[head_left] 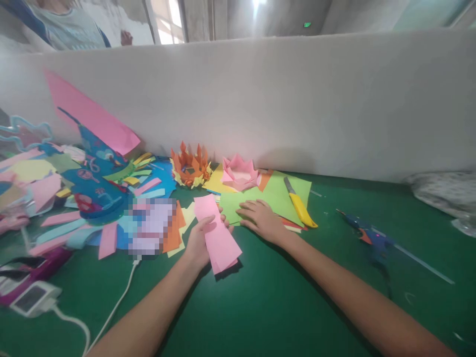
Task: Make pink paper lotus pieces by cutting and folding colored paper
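Note:
My left hand (201, 243) is closed around a folded strip of pink paper (219, 235), thumb on top and fingers underneath. The strip is held just above the green table. To its right, my right hand (262, 220) lies palm down with fingers stretched out over a green sheet of paper (293, 191). A yellow-handled utility knife (299, 206) rests on that sheet, right of the hand. Behind the hands stand a pink folded paper crown (241, 173) and an orange and yellow paper crown (191, 166).
A blue glue gun (372, 238) with a clear glue stick lies at the right. Blue cone hats (92, 191) and paper strips are heaped at the left, near a blurred-out flat object with a white cable (124, 292). A white partition (297, 99) closes the back; a person stands beyond it.

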